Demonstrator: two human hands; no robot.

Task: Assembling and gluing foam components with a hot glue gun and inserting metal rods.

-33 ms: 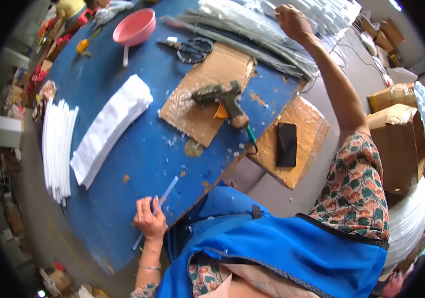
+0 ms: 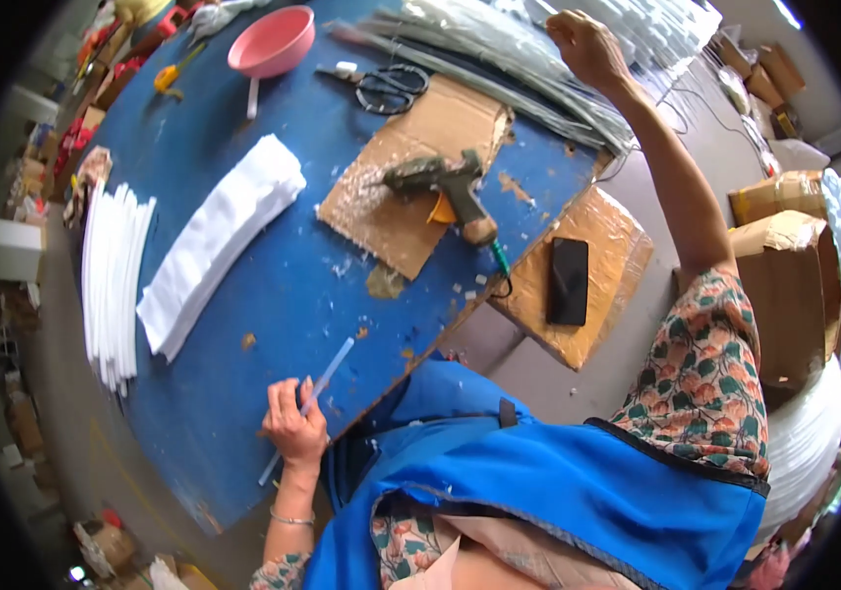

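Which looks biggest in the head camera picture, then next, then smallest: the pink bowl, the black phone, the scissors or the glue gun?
1. Glue gun, the longest.
2. Pink bowl and scissors look about alike; I can't rank them, and the fisheye rim shrinks them.
3. Black phone looks slightly smaller, though it is close.

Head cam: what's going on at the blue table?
A person works at a blue table. The left hand pins a thin clear stick near the table's edge. The right hand reaches far across into a bundle of long clear rods. A glue gun lies untouched on a cardboard sheet.
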